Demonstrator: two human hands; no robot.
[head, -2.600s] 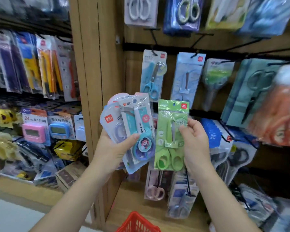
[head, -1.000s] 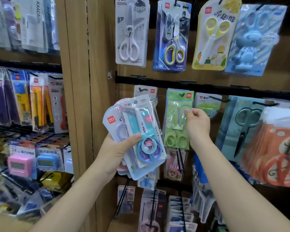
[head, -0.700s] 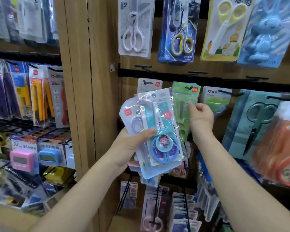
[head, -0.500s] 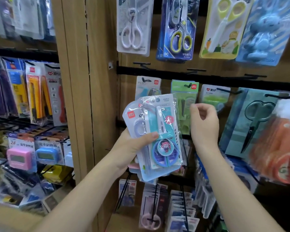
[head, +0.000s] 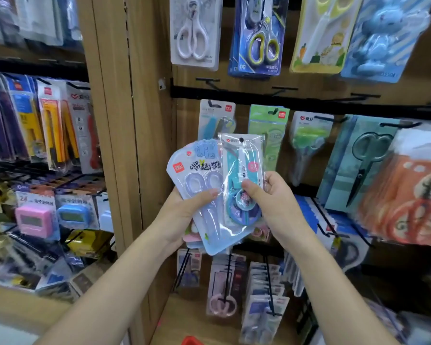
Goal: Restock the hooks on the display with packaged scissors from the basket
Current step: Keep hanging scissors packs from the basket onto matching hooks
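Left hand (head: 182, 215): fingers curled behind a fan of scissors packs, thumb laid flat across the front one, a pale blue pack (head: 197, 175) with lilac handles. Grip closed on the fan. A pink pack (head: 190, 236) edge shows under the heel of that hand. How many more lie behind it, cannot tell. Right hand (head: 276, 205): thumb on the face and fingers curled behind one teal pack (head: 241, 158), pinching its lower half. The teal pack overlaps the pale blue one and touches it, just beside the left thumb tip. Count in hands: one teal, one pale blue, at least one pink. Above the right fingers, one green pack (head: 268, 125) hangs on a hook (head: 274, 111), apart from both hands. Same row, front packs counted: five, namely a blue pack (head: 215, 118) above the left fingers, the green one, a green-handled pack (head: 309, 143), a dark-scissors pack (head: 363, 160) and an orange pack (head: 416, 195). Top row, well above the fingers: four, namely a white pair (head: 193, 36), a yellow-grey pair (head: 260, 43), a yellow card (head: 321, 41) and a blue rabbit card (head: 383, 38). Red basket (head: 192, 341) corner far below the wrists.
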